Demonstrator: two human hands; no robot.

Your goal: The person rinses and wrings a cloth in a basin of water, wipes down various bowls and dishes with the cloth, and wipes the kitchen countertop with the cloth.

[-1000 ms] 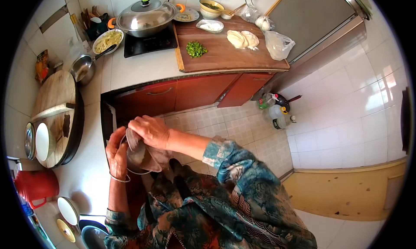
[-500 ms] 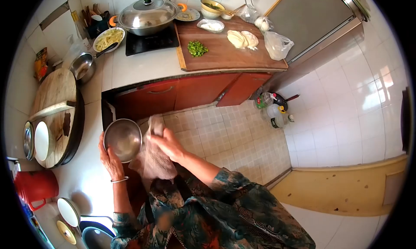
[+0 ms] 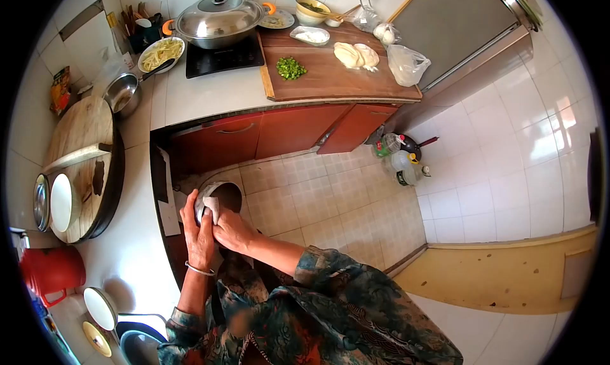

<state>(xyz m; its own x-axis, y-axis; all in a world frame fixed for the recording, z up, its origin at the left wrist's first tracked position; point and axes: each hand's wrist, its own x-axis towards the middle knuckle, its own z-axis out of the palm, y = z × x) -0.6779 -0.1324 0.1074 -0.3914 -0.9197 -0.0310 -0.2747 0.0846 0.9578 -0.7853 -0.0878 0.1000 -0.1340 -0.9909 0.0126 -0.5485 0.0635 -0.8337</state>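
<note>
My left hand (image 3: 199, 234), with a bangle at its wrist, grips the near left side of a metal bowl (image 3: 230, 194). The bowl is tilted, its opening turned away to the right. In my right hand (image 3: 235, 233) is a pale cloth (image 3: 211, 204), bunched against the bowl's rim. Most of the cloth is hidden by my fingers and the bowl. Both hands are close together in front of my body, over the floor beside the counter's edge.
Left counter (image 3: 136, 193): wooden board (image 3: 67, 136), white bowl (image 3: 63, 203), red container (image 3: 54, 275), small pan (image 3: 122, 96). Far counter: lidded wok (image 3: 219, 25), cutting board (image 3: 330, 88) bearing chopped greens (image 3: 291, 68) and dough (image 3: 356, 56). Bottles (image 3: 403, 165) stand on the floor.
The bowl has moved right, away from the counter, and tipped from facing up to facing right. The cloth, hanging loose before, is now gathered at the bowl's rim, and my hands have come together.
</note>
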